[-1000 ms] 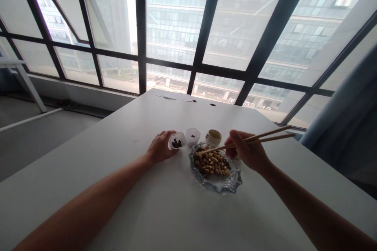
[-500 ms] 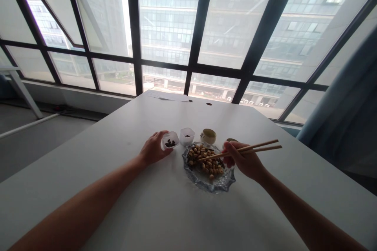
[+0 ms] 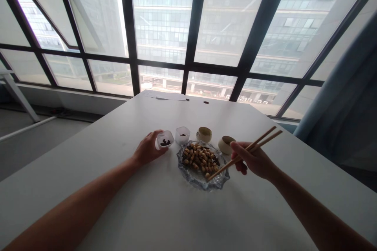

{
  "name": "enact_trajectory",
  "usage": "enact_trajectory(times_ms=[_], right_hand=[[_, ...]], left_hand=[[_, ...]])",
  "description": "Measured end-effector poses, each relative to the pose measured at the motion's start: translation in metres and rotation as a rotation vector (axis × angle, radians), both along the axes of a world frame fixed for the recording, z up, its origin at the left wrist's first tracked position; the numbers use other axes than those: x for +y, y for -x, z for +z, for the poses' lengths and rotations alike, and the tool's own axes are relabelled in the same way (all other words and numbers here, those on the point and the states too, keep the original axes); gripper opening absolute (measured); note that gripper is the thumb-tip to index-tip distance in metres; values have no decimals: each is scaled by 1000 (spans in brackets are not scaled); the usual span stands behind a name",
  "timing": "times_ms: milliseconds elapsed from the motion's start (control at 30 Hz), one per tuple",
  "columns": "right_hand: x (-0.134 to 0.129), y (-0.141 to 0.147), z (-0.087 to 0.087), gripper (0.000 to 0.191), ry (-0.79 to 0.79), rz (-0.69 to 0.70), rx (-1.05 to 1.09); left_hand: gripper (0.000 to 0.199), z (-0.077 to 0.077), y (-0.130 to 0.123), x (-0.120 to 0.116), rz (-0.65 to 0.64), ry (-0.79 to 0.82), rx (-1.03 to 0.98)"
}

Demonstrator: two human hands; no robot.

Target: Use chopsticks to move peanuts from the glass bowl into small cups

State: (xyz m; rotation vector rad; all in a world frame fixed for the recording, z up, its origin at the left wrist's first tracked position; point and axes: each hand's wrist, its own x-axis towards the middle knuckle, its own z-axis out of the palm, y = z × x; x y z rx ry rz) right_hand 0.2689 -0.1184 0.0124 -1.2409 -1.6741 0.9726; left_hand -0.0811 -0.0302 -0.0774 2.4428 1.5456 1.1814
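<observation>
My left hand (image 3: 149,148) is wrapped round a small clear plastic cup (image 3: 165,140) with dark pieces in it. In my right hand (image 3: 255,160) is a pair of wooden chopsticks (image 3: 260,140), their tips down at the near side of a scalloped glass dish (image 3: 191,180). Pale nuts (image 3: 200,157) and some dark pieces fill much of that dish. A second plastic cup (image 3: 182,136), with a little dark matter inside, stands right of the held one. Two small ceramic cups, one behind the dish (image 3: 204,135) and one close to my right fingers (image 3: 226,145), stand beyond.
Papers (image 3: 165,95) lie at the far edge of the white table (image 3: 159,211), near two dark round holes. Large windows rise behind it. A blue curtain (image 3: 332,98) hangs at the right.
The chopstick tips have moved from the nuts at the dish's left to its near side. My right hand has shifted right, uncovering the right ceramic cup. The view has shifted slightly.
</observation>
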Motion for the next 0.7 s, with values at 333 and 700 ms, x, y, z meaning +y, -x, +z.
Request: enact_trajectory(times_ms=[333, 700], right_hand=[[10, -1, -13, 59, -140, -144, 26], [-2, -2, 2, 62, -2, 37, -74]], left_hand=[[59, -3, 1, 2, -3, 3, -17], [59, -5, 2, 3, -12, -6, -5]])
